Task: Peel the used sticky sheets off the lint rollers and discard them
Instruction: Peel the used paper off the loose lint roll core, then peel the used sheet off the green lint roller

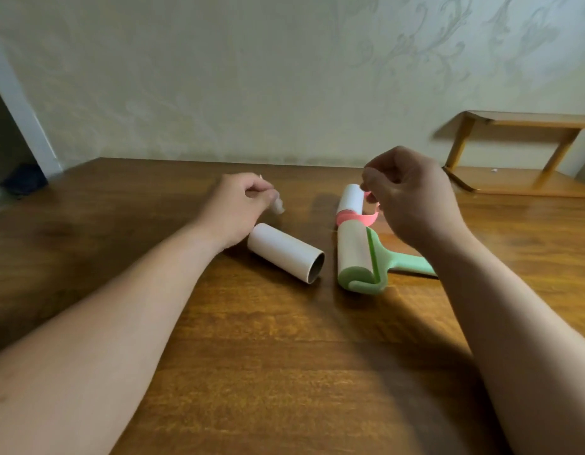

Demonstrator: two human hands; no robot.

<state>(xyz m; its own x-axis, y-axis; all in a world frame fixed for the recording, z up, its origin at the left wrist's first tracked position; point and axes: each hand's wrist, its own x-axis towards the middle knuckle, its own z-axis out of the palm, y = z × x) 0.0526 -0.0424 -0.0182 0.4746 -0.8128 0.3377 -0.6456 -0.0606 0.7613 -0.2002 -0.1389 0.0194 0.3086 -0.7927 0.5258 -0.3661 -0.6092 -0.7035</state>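
A green lint roller (356, 257) lies on the wooden table (284, 356), handle pointing right under my right forearm. A pink lint roller (350, 201) lies just behind it. A loose refill roll (286, 252) with no handle lies left of them, its open end toward me. My left hand (238, 208) hovers behind the refill roll, fingers pinched on a small crumpled whitish sheet (277, 205). My right hand (412, 198) is raised over the pink roller's handle, fingers curled together; nothing clear shows in them.
A low wooden shelf (520, 152) stands on the table at the far right against the wall. The table's left edge runs by a dark gap at the far left.
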